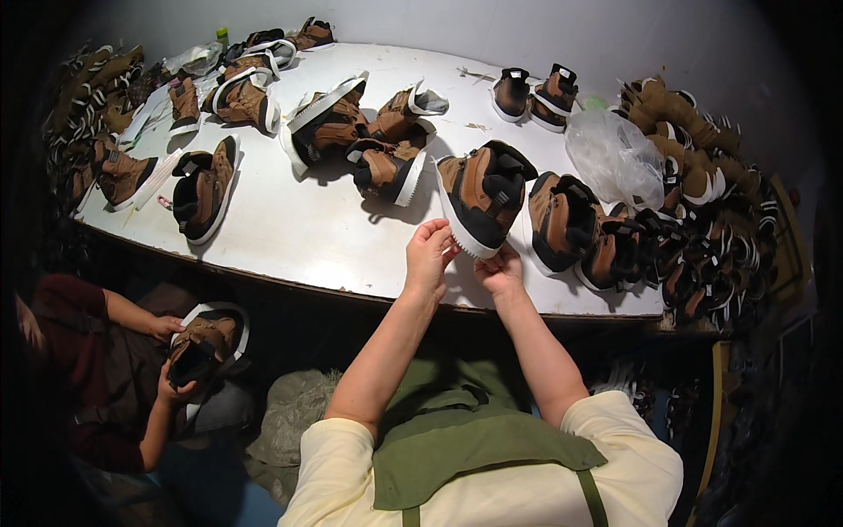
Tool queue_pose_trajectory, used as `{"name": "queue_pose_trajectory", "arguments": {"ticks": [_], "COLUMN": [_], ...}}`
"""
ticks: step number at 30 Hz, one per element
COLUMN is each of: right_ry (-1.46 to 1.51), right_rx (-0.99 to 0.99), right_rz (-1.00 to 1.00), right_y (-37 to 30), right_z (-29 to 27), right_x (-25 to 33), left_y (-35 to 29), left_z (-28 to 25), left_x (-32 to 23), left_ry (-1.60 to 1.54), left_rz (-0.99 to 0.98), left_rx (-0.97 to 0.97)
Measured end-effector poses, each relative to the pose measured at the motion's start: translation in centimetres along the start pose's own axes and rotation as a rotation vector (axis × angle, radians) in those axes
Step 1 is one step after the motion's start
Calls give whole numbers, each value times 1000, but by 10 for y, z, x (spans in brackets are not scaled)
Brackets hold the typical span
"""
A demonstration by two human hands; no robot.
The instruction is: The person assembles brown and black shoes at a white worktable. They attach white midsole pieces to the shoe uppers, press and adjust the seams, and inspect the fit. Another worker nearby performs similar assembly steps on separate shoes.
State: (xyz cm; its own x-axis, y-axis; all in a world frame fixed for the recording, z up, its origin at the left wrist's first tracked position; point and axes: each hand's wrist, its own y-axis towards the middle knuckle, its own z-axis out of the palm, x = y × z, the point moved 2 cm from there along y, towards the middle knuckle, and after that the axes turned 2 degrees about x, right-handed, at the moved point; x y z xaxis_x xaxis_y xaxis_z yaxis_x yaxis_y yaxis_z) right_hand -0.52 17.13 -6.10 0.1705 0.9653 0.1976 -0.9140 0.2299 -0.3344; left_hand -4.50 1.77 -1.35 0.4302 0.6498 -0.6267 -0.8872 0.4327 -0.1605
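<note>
A brown and black high-top shoe (483, 191) with a white toothed sole is tilted up over the near edge of the table, its heel toward me. My right hand (500, 270) is closed on the heel end of its sole from below. At the left side of that sole, the fingertips of my left hand (428, 262) are pinched together against the white rim. Whatever lies between them is too small to make out. Close on the right stands another brown shoe (560, 220), with a further dark brown shoe (612, 250) beside it.
Several similar shoes (386, 167) lie across the white table (307, 237). A clear plastic bag (615, 154) sits at right, before a heap of shoes (702, 176). At lower left a co-worker's hands (171, 386) hold another shoe (206, 347).
</note>
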Motion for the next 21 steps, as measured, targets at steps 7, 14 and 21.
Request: {"name": "queue_pose_trajectory", "arguments": {"ticks": [7,14,21], "right_ry": [13,-43,-85], "right_rx": [19,-13,55], "right_rz": [25,12,37], "right_y": [-9,-9,-6], "right_z": [-2,-5,-12], "right_x": [-1,1,4], "left_y": [3,2,-4], "left_z": [-4,-2,-3], "left_x": [7,11,9], "left_ry": [-11,-1,71], "left_rz": [-30,-35,-6], "left_rx": [12,22,84]}}
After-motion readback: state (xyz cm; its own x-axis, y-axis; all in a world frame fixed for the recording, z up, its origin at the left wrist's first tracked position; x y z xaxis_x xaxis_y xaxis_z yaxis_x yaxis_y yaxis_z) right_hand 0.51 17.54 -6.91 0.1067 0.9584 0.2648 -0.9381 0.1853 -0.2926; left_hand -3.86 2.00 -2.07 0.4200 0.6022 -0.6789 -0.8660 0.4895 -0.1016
